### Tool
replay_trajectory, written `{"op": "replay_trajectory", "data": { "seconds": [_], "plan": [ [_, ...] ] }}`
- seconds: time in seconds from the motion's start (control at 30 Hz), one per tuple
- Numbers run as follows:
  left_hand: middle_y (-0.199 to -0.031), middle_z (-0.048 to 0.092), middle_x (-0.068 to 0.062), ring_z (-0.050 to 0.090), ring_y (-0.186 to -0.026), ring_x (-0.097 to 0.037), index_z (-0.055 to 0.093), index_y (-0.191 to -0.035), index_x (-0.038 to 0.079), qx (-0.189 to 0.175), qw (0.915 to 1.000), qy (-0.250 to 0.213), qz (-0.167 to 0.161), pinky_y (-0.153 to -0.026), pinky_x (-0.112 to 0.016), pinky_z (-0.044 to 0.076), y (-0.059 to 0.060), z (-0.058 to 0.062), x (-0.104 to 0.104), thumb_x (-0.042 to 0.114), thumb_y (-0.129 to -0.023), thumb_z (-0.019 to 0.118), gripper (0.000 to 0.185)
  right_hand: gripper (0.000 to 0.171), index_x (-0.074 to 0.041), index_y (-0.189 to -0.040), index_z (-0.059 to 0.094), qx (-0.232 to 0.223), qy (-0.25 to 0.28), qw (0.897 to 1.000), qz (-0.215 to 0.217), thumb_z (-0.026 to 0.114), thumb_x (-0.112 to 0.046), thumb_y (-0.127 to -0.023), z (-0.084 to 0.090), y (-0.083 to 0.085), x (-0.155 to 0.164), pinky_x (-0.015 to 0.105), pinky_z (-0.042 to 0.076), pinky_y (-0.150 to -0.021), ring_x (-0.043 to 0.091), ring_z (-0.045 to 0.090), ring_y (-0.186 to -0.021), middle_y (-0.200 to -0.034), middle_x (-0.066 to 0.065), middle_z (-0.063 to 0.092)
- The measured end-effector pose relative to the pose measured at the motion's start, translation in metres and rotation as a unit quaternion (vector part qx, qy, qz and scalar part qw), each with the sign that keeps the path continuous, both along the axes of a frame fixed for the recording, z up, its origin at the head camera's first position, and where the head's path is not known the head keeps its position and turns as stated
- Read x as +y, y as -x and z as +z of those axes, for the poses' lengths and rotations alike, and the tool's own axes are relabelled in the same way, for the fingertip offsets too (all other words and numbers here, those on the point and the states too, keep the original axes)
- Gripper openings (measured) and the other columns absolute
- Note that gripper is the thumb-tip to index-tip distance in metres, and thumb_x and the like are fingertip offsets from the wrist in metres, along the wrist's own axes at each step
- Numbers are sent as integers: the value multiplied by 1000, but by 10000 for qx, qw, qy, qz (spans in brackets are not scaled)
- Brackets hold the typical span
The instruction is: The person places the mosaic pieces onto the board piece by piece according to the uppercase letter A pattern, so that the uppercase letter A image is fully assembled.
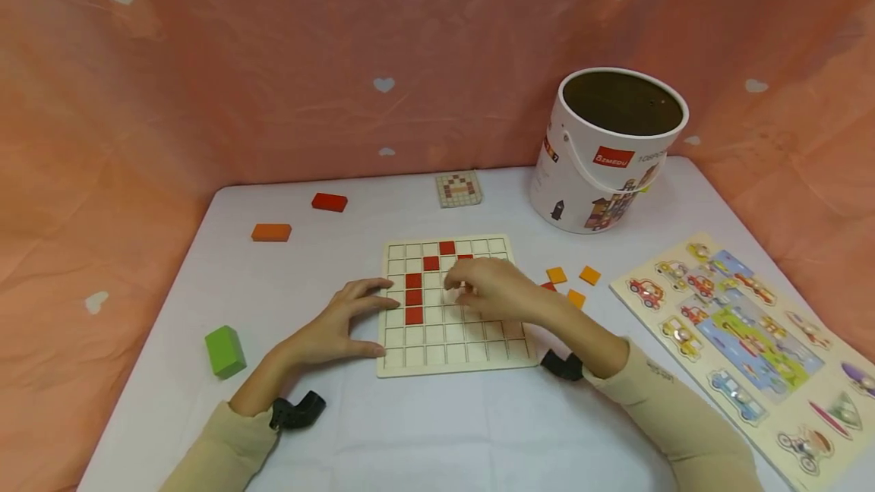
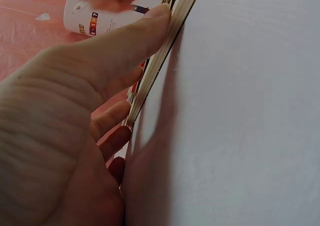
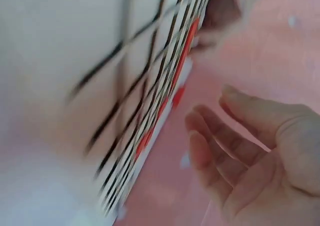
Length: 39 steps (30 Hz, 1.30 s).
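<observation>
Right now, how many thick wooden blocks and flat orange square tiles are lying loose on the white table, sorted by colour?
Red rectangular wooden block: 1
Orange rectangular wooden block: 1
Green wooden block: 1
Flat orange square tiles: 3
Total: 6

A white table [image 1: 424, 431] carries a wooden grid board [image 1: 451, 340] near the middle. Far left lie a red block [image 1: 330, 202] and an orange block [image 1: 271, 232]; a green block [image 1: 225, 351] sits near left. A small pattern card [image 1: 459, 189] lies far centre, a white bucket [image 1: 604, 150] far right. Orange tiles [image 1: 573, 283], perhaps three, lie right of the board, and a vehicle puzzle [image 1: 745, 340] lies near right.
</observation>
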<state>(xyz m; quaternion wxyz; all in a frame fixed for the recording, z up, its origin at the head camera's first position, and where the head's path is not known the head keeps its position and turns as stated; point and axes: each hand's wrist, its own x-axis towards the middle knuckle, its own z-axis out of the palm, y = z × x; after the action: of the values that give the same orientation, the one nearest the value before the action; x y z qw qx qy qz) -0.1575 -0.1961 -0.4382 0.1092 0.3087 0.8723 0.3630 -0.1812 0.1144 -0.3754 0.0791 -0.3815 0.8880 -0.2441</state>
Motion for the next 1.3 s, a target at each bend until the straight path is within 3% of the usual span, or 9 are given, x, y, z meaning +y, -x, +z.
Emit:
{"op": "replay_trajectory", "data": {
  "seconds": [0.13,0.23,0.43,0.73,0.93,1.17,1.3],
  "plan": [
    [-155,35,-1,26,-142,-29,64,-132,24,45,10000,22,-19,-108,-63,25,0,1,1,39,-74,87,64,19,-1,-109,69,-741,512,9954,-317,69,1,-90,-1,3,51,38,53,-81,22,63,-94,-105,9,70],
    [-155,35,-2,26,-142,-29,64,-132,23,50,10000,-1,-30,-108,-63,25,-1,1,2,38,-75,87,64,26,1,-112,68,-1108,516,9911,-525,69,8,-87,-6,5,83,43,52,-87,27,62,-100,-109,10,67],
    [-154,36,-3,27,-141,-31,64,-131,22,109,9999,-20,-33,-107,-64,25,-2,1,1,40,-75,87,63,34,-1,-112,69,-1081,207,9916,-676,66,15,-82,-16,3,112,43,48,-89,27,56,-102,-110,9,58],
    [-155,35,-2,26,-141,-29,63,-132,23,80,9999,-28,-70,-108,-63,25,0,0,1,39,-75,87,63,37,-2,-109,69,-943,130,9918,-848,63,20,-80,-19,2,113,41,48,-85,24,53,-97,-105,7,53],
    [-154,36,-5,28,-140,-33,64,-131,22,210,9997,-51,-118,-106,-65,26,0,0,1,40,-75,86,63,21,-2,-97,67,-868,341,9925,-795,69,14,-83,-21,5,109,36,51,-77,19,56,-86,-92,3,61],
    [-154,36,-3,27,-141,-30,64,-132,23,129,9999,-11,-63,-107,-63,25,0,0,1,39,-74,87,64,15,-2,-99,69,-1086,971,9861,-795,72,4,-86,-20,22,87,29,46,-72,20,54,-81,-87,3,64],
    [-154,36,-2,27,-141,-29,64,-132,22,100,9999,-24,-51,-108,-63,25,0,0,1,39,-74,87,64,16,0,-105,71,-1179,1066,9852,-648,66,5,-90,-21,34,72,31,46,-76,21,55,-86,-98,8,69]
  ]
}}
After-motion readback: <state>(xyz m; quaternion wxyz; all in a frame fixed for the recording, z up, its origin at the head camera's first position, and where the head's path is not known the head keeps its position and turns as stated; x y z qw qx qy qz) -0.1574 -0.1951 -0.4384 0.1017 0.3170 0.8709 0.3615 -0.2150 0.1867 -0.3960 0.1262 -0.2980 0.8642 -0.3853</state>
